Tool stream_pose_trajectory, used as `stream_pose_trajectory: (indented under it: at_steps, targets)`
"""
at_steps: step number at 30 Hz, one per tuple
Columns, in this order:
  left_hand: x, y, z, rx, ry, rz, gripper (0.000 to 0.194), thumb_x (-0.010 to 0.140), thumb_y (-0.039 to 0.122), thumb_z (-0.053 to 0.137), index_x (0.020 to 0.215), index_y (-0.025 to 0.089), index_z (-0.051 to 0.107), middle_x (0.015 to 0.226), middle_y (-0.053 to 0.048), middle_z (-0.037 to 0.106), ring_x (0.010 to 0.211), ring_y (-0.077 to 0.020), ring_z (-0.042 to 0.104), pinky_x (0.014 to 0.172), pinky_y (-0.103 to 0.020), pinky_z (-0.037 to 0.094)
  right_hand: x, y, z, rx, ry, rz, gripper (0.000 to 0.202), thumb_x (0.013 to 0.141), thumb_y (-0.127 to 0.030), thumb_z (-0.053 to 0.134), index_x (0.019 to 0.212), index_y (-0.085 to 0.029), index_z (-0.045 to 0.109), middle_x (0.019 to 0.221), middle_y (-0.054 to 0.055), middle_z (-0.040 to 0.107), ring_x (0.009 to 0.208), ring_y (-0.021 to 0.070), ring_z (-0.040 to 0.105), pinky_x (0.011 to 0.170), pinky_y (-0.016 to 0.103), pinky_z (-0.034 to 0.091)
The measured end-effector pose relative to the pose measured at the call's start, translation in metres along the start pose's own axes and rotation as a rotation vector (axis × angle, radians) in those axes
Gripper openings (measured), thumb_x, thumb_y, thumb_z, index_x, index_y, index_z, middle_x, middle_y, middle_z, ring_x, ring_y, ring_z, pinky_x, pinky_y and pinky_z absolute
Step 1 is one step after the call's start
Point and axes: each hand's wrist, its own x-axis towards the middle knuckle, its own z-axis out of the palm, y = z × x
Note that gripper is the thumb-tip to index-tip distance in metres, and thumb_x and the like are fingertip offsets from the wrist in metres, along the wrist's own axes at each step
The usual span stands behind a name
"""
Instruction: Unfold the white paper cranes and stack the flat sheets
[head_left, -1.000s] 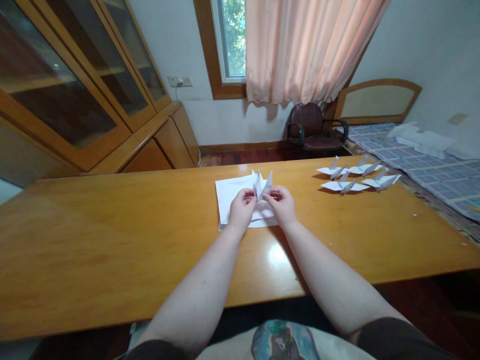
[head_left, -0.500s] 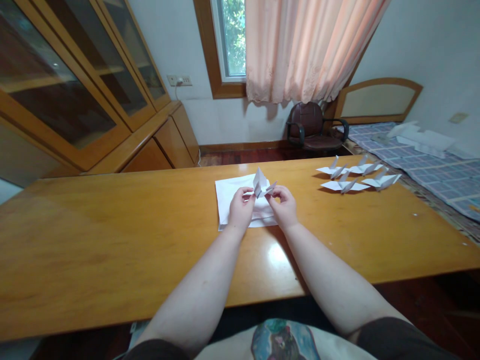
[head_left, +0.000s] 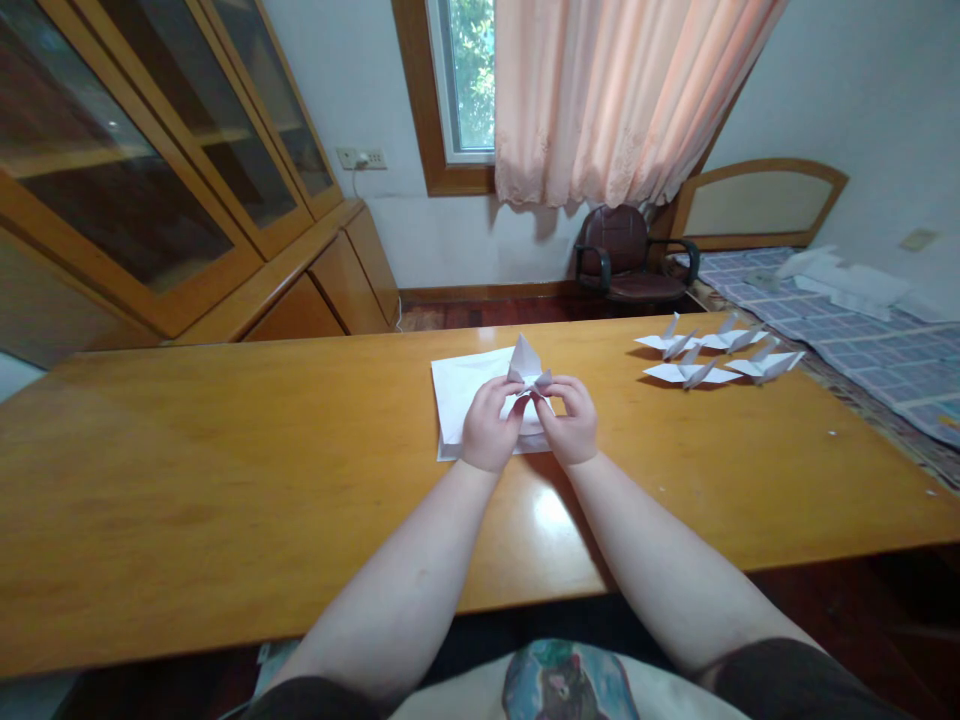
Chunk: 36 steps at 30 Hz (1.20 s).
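A white folded paper crane [head_left: 526, 362] is held up between my two hands, one pointed flap standing upright at its far side. My left hand [head_left: 490, 420] pinches its left part with thumb and fingertips. On the opposite side, my right hand [head_left: 571, 420] grips the paper the same way, the thumbs close together at its near edge. Fingers cover part of the folds. Beneath the hands lies a stack of white paper sheets [head_left: 457, 390] on the wooden table [head_left: 285, 480].
Several finished paper cranes [head_left: 688, 373] stand at the table's far right. Small paper scraps lie near the right edge. Beyond the table are a brown armchair [head_left: 619, 250], a bed with a checked cover [head_left: 832, 340] and a glass-fronted cabinet [head_left: 225, 220] at left.
My hands have come closer together around the crane, and the paper has turned so its upright flap faces me more squarely. The standing cranes and the sheets stay put.
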Motion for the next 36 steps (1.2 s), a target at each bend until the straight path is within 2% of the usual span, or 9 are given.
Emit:
stream_pose_trajectory:
  at_steps: [2,7,13,18,25,29,31,33,36]
  targets:
    - [-0.001,0.0,0.0,0.009,0.012,-0.01,0.015,0.083,0.024,0.056,0.096,0.023,0.063,0.098,-0.005,0.063,0.099,-0.018,0.058,0.092,-0.038,0.047,-0.001,-0.002,0.0,-0.012,-0.006,0.007,0.006,0.077,-0.025,0.061,0.083,-0.025,0.064,0.089,0.005,0.063,0.086,0.0197,0.06,0.08,0.039,0.051]
    - [-0.004,0.006,-0.004,0.029,0.094,-0.007,0.015,0.083,0.022,0.056,0.092,0.022,0.067,0.106,-0.006,0.061,0.091,-0.0158,0.06,0.088,-0.035,0.05,-0.001,-0.005,-0.001,-0.089,0.036,-0.03,0.01,0.079,-0.025,0.06,0.086,-0.026,0.067,0.091,0.006,0.064,0.091,0.0205,0.061,0.086,0.04,0.051]
    - [-0.008,0.011,-0.006,-0.006,0.109,0.005,0.012,0.082,0.023,0.057,0.086,0.022,0.069,0.101,-0.006,0.06,0.086,-0.0152,0.06,0.082,-0.033,0.052,-0.004,-0.005,-0.002,-0.089,0.066,-0.058,0.014,0.077,-0.023,0.062,0.088,-0.027,0.069,0.089,0.005,0.064,0.086,0.02,0.061,0.082,0.038,0.052]
    - [-0.009,0.009,-0.004,-0.004,0.121,0.036,0.009,0.081,0.023,0.059,0.083,0.023,0.068,0.099,-0.004,0.06,0.081,-0.0132,0.059,0.077,-0.03,0.052,-0.002,-0.01,-0.003,-0.071,0.011,-0.001,0.01,0.077,-0.028,0.063,0.084,-0.028,0.069,0.087,0.005,0.063,0.085,0.0211,0.061,0.079,0.039,0.051]
    - [-0.008,0.01,-0.01,-0.015,0.115,0.113,0.011,0.081,0.019,0.058,0.09,0.022,0.062,0.098,-0.005,0.06,0.095,-0.0165,0.057,0.089,-0.033,0.047,-0.003,-0.009,-0.005,-0.012,0.007,-0.008,0.013,0.078,-0.025,0.061,0.087,-0.028,0.07,0.089,0.005,0.062,0.086,0.0207,0.06,0.079,0.037,0.051]
    - [-0.004,0.008,-0.01,-0.073,0.142,0.061,0.02,0.081,0.018,0.058,0.1,0.019,0.054,0.097,-0.006,0.06,0.09,-0.0152,0.058,0.084,-0.032,0.048,-0.003,-0.006,-0.005,-0.038,0.028,-0.038,0.013,0.079,-0.023,0.059,0.086,-0.027,0.069,0.088,0.005,0.063,0.085,0.02,0.061,0.08,0.037,0.051]
    - [-0.002,0.006,-0.008,-0.062,0.113,0.049,0.023,0.081,0.02,0.059,0.103,0.019,0.054,0.098,-0.006,0.06,0.086,-0.0144,0.058,0.081,-0.032,0.049,-0.002,-0.005,-0.006,-0.004,0.043,-0.079,0.012,0.078,-0.022,0.06,0.086,-0.025,0.068,0.088,0.005,0.063,0.086,0.0198,0.061,0.08,0.037,0.05]
    - [0.0,0.003,-0.007,-0.041,0.087,0.047,0.017,0.082,0.021,0.058,0.098,0.02,0.057,0.098,-0.006,0.06,0.088,-0.0149,0.058,0.082,-0.032,0.048,-0.001,-0.004,-0.006,0.052,0.022,-0.109,0.013,0.079,-0.022,0.059,0.089,-0.024,0.067,0.091,0.005,0.064,0.089,0.0204,0.061,0.082,0.038,0.05]
    - [0.001,-0.001,-0.005,-0.04,0.122,0.018,0.008,0.082,0.022,0.059,0.089,0.02,0.061,0.097,-0.005,0.061,0.091,-0.0151,0.057,0.082,-0.032,0.048,-0.002,-0.002,-0.007,0.12,-0.029,-0.105,0.014,0.08,-0.027,0.058,0.093,-0.023,0.063,0.092,0.006,0.065,0.091,0.0215,0.061,0.082,0.04,0.049]
